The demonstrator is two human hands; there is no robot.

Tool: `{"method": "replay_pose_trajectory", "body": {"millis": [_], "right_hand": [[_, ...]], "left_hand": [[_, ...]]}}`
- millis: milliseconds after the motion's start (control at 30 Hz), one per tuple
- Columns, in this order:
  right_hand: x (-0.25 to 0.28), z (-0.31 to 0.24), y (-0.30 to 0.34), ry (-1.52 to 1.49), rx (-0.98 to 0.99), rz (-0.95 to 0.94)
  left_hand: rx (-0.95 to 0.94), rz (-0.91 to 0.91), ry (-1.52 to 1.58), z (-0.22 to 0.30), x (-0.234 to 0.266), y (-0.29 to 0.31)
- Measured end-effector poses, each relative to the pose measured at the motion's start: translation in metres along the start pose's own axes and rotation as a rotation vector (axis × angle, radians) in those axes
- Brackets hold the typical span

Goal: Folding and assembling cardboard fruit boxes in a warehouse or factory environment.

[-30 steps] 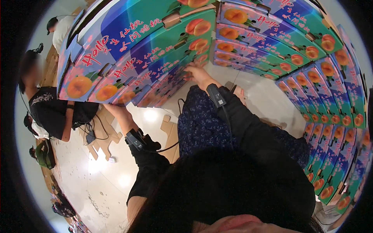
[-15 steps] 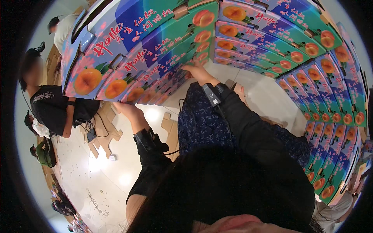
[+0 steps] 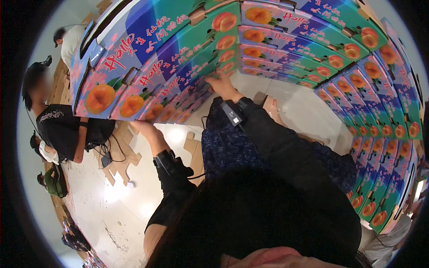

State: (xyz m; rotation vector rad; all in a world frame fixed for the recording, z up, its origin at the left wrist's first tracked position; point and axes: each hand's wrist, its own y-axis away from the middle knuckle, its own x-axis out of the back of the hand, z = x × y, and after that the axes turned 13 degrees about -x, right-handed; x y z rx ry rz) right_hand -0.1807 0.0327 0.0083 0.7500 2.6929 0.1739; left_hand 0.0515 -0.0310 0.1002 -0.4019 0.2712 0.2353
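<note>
A tall stack of cardboard fruit cartons [image 3: 154, 58], printed in blue, pink and green with peaches, rises in front of me on the left. My left hand [image 3: 145, 131] is at the lower left edge of this stack, the wrist turned up; its fingers are hidden behind the cartons. Against the stack's printed front, toward the green end, rests my right hand [image 3: 222, 85]. Its thumb and fingers are apart and seem to touch a carton low in the stack. Dark bands with small devices sit on both wrists.
More stacked peach cartons [image 3: 290, 40] stand ahead, with further stacks [image 3: 371, 98] along the right. Flattened brown cardboard [image 3: 120, 154] lies on the pale floor [image 3: 174, 134]. A person in black [image 3: 58, 127] is at the left, others beyond. One foot [image 3: 271, 109] shows below me.
The view has shifted slightly, so the cartons ahead appear a little further left. Both hands keep their places at the left stack; the right hand's fingers look slightly more drawn together.
</note>
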Motion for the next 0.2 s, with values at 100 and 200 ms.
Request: {"method": "replay_pose_trajectory", "body": {"millis": [100, 200], "right_hand": [[-0.0001, -0.0024, 0.0042, 0.112, 0.047, 0.017], [0.0, 0.0029, 0.0022, 0.233, 0.168, 0.095]], "left_hand": [[0.11, -0.084, 0.057, 0.008, 0.0024, -0.0011], [0.097, -0.221, 0.094, 0.012, 0.0013, 0.0009]]}}
